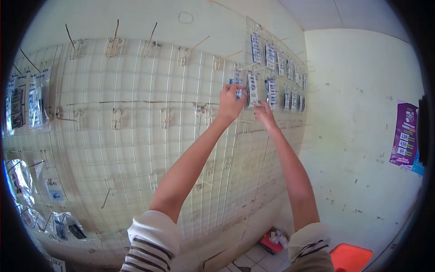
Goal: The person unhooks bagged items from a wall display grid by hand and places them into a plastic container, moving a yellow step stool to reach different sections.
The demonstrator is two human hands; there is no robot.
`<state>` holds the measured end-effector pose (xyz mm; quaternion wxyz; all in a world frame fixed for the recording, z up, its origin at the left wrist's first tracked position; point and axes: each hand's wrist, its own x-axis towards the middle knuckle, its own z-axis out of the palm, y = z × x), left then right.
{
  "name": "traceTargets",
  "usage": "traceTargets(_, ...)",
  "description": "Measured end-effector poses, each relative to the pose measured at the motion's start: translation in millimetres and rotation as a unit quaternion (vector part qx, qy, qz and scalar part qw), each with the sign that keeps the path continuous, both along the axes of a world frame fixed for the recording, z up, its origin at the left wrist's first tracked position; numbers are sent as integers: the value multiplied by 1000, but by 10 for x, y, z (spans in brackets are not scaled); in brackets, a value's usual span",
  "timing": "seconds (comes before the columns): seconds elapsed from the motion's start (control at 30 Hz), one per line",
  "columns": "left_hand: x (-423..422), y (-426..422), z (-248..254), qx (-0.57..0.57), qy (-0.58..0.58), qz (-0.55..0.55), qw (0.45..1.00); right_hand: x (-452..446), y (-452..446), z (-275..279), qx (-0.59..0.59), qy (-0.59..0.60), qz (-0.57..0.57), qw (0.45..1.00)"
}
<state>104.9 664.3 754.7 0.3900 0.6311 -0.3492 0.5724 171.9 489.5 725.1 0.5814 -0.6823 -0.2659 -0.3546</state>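
Note:
My left hand (pixel 232 102) is raised to the wire grid, its fingers closed on a small blue-and-white packet (pixel 239 93). Just right of it hangs a white-labelled packet (pixel 253 89) on a hook. Below that packet's lower end is my right hand (pixel 264 114), with its fingers apart and the fingertips near or at the packet's bottom edge; whether they touch it cannot be made out. Another blue-and-white packet (pixel 271 93) hangs above and right of my right hand.
The white wire grid (pixel 136 97) covers the wall, with bare hooks jutting out. More packets (pixel 270 56) hang upper right, and bagged items (pixel 38 102) hang at the far left. A purple poster (pixel 404 136), a red container (pixel 272 242) and an orange-red object (pixel 351 257) are at the right.

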Motion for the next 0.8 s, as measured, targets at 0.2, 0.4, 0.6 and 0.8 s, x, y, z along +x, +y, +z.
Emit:
traceTargets(0.2, 914, 83, 159, 107, 99, 135, 980, 559, 67, -148, 25, 77, 2, 997)
traceTargets(0.4, 1279, 75, 127, 191, 154, 154, 957, 657, -26, 85, 12, 123, 102, 987)
traceTargets(0.6, 1437, -3, 133, 206, 175, 98, 958, 569, -166, 76, -45, 187, 168, 967)
traceTargets(0.8, 1205, -141, 244, 106, 185, -48, 976, 429, -125, 276, 36, 198, 96, 975)
